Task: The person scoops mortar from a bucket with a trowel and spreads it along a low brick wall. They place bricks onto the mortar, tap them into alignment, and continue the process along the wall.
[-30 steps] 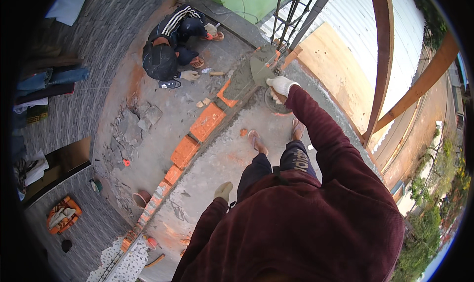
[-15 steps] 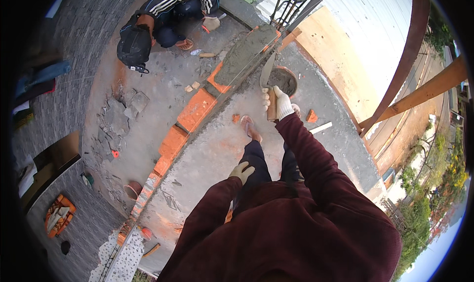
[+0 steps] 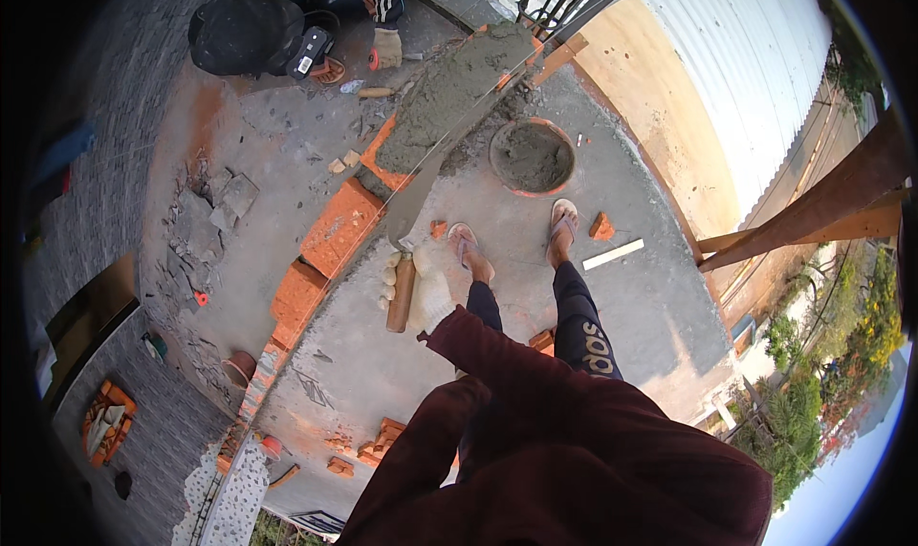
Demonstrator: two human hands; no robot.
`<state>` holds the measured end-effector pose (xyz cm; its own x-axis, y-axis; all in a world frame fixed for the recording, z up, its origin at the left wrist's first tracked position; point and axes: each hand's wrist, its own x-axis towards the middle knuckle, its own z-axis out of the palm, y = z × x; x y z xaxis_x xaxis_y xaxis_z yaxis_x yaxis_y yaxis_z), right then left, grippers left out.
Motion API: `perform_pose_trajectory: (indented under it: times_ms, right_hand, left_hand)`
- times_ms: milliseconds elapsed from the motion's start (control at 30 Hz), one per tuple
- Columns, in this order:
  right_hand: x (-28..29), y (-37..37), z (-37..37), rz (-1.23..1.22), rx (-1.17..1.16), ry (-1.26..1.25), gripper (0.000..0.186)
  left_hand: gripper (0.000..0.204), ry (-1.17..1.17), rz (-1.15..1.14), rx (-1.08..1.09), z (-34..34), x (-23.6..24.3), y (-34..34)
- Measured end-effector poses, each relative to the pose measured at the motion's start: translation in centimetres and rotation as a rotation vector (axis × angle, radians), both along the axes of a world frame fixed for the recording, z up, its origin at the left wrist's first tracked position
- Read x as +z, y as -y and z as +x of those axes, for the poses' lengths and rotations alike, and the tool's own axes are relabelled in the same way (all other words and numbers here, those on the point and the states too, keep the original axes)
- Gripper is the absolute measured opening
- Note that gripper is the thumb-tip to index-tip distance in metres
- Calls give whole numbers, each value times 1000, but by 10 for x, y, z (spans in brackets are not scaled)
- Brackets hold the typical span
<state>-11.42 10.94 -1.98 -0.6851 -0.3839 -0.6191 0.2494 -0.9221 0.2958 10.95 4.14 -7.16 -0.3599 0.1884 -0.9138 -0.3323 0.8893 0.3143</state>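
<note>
My right hand (image 3: pixel 427 283), in a pale glove, is closed around the wooden handle of a trowel (image 3: pixel 411 207). The metal blade points away from me, its tip near the wet mortar (image 3: pixel 449 106) spread over the far end of the low brick wall (image 3: pixel 342 229). Of my left hand only a sliver of glove shows beneath my right forearm; its fingers are hidden. Beyond my feet stands a round pan (image 3: pixel 572 173) holding grey mortar. A thin string line runs along the wall just above the bricks.
A co-worker (image 3: pixel 251 30) crouches across the wall, a gloved hand (image 3: pixel 386 49) near the mortar. Broken bricks (image 3: pixel 381 441) and a white strip (image 3: pixel 613 253) lie on my side. Rubble (image 3: pixel 229 197) covers part of the far floor. A wooden beam (image 3: pixel 813 216) slants at the right.
My right hand has swung the trowel left from the mortar pan to beside the wall. My left hand has slipped behind my right forearm. The co-worker appears farther up and left in view.
</note>
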Motion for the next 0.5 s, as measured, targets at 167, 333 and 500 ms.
perform_pose_trajectory:
  times_ms: [167, 333, 500]
  right_hand:
    - [-55, -143, 70, 691, 568, 55, 26]
    - [-182, -313, 36, 2003, 1706, -106, 30]
    - [-269, -344, -38, 2195, 1968, -100, 22]
  left_hand:
    - [80, -130, -103, -139, -5, 1, -21]
    - [60, -296, -115, -107, -12, -23, -32]
    - [59, -252, -146, -89, -9, -32, -36]
